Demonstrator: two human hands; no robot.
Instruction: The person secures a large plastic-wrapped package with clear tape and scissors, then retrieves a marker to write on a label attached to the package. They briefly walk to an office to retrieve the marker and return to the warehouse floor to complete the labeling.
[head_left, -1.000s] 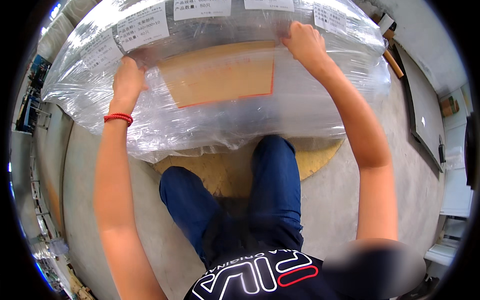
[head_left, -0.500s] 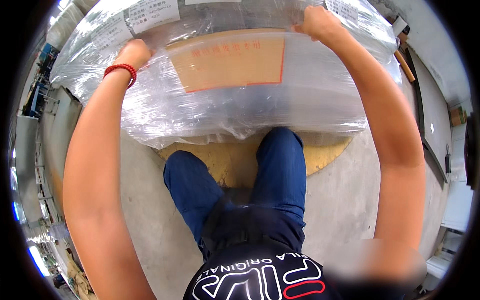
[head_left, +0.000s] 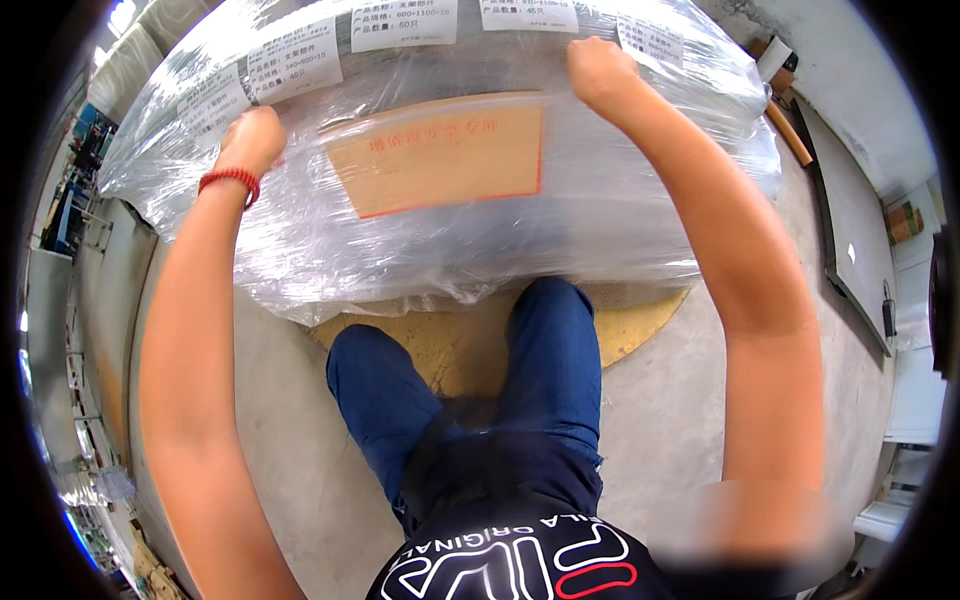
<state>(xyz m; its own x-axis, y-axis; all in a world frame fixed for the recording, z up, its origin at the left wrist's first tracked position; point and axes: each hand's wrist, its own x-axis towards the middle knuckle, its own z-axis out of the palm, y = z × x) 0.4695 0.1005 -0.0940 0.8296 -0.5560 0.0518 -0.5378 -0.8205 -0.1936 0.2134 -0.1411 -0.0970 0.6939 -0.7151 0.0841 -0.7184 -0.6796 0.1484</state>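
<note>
A large wrapped load in clear plastic stretch film (head_left: 620, 220) fills the upper part of the view. Under the film lies a brown kraft envelope (head_left: 440, 160) with red edges and red print. My left hand (head_left: 254, 138), with a red bead bracelet (head_left: 230, 180) at the wrist, is closed on the film left of the envelope. My right hand (head_left: 602, 75) is balled up on the film beyond the envelope's right corner. The fingertips of both are mostly hidden. Several white labels (head_left: 403, 22) run along the top of the load, one beside each hand.
A round yellow platform (head_left: 640, 325) shows beneath the load, my knees at its edge. Along the right stand a dark flat panel (head_left: 860, 230), a brown tube (head_left: 790, 132) and a cardboard box (head_left: 905, 222). Metal equipment (head_left: 105, 290) lines the left side.
The load and envelope sit a little lower and more to the left in view, showing more labels. My left hand appears lower; my right hand appears lower and further left. Both stay closed.
</note>
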